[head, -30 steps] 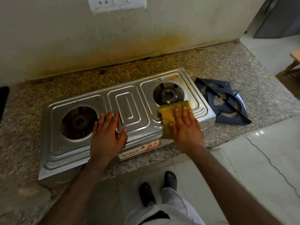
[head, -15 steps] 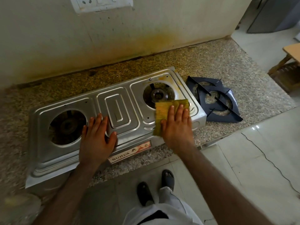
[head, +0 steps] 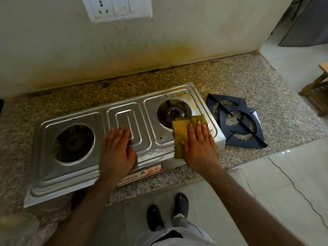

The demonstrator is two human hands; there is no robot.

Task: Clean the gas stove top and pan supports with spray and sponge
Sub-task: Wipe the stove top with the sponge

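Note:
A two-burner steel gas stove lies on a speckled stone counter, its pan supports taken off. My right hand lies flat on a yellow-green sponge, pressing it onto the stove top just in front of the right burner. Yellow stains show behind that burner. My left hand rests flat, fingers spread, on the ribbed middle panel. Two dark pan supports lie stacked on the counter right of the stove. No spray bottle is in view.
A stained wall with a switch plate rises behind the counter. Below the counter edge is a tiled floor with my feet in dark sandals. A wooden stool stands at far right. A blurred round object sits bottom left.
My right hand has slid the sponge a little to the right and back along the front of the right burner. My left hand stays on the stove, now further onto the ribbed middle panel.

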